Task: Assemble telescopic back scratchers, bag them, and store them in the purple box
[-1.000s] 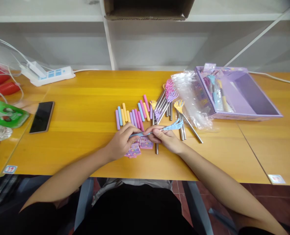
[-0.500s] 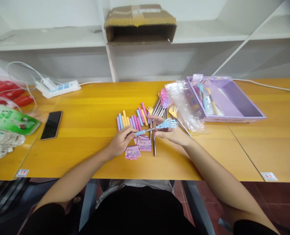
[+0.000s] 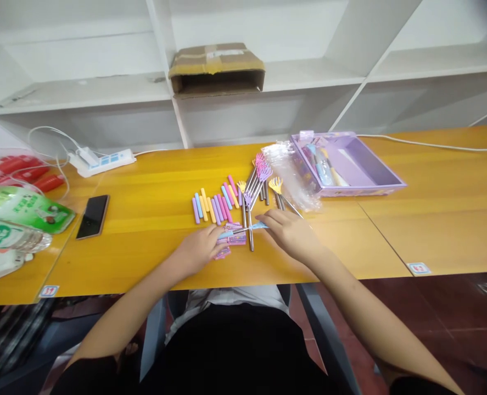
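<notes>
A small back scratcher (image 3: 240, 231) with a light-blue handle and a metal rod spans the gap between my hands. My left hand (image 3: 197, 249) is closed on its blue handle. At the other end, my right hand (image 3: 293, 233) wraps over the blue claw head, mostly hiding it. Purple printed cards (image 3: 238, 239) lie beneath the rod, partly covered by my left hand. Just beyond are loose foam-like handle tubes (image 3: 213, 208) in pink, purple, blue and yellow. Metal rods with pink and purple claw heads (image 3: 263, 173) lie piled beside them, and a yellow claw head (image 3: 275, 185) rests nearer my right hand.
A purple box (image 3: 360, 190) holding wrapped scratchers stands at the right, with clear plastic bags (image 3: 295, 184) against it. To the left are a phone (image 3: 93, 216), a power strip (image 3: 103, 163) and a green pouch (image 3: 29, 208). Above, a cardboard box (image 3: 218, 68) sits on the shelf.
My right hand has turned from open fingers beside the blue claw head to a grip over it. My left hand still holds the handle. The camera view has shifted.
</notes>
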